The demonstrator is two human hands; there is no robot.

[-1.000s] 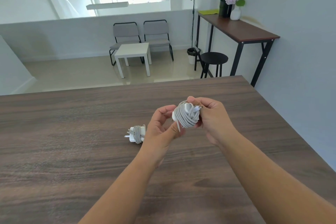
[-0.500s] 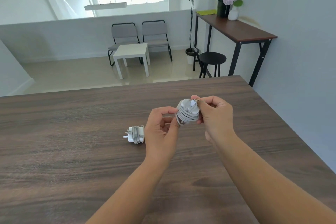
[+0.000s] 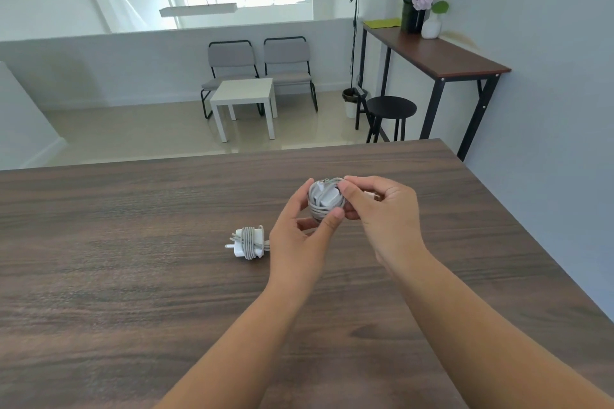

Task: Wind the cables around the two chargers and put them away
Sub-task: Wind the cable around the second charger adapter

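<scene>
Dark wood-grain tabletop (image 3: 133, 292) fills the lower frame; both chargers sit over its middle-right area.

Held charger (image 3: 324, 199): above the tabletop, caught between both hands. Over the last second it has turned in the grip, from coils seen side-on to a white face pointing up at the camera, and the short loose tail that hung below it a second ago no longer shows. Judgement: winding is finished or nearly so, and the end is being tucked in.

Left hand (image 3: 299, 239): fingers curled round the bundle from below and the left, thumb tip against the lower coils. Right hand (image 3: 385, 219): thumb and forefinger pinching the top right of the bundle; a small pale piece shows between its fingers, possibly the connector, too small to tell.

Second charger (image 3: 247, 242): wound, lying on the tabletop just left of the left hand, prongs pointing left, untouched. It has not moved.

Remaining, judged: secure the end, then put both away. No container visible.

Clearance: the right edge of the tabletop runs diagonally near the right forearm; the far edge lies well beyond the hands. Open surface left and toward the camera.
</scene>
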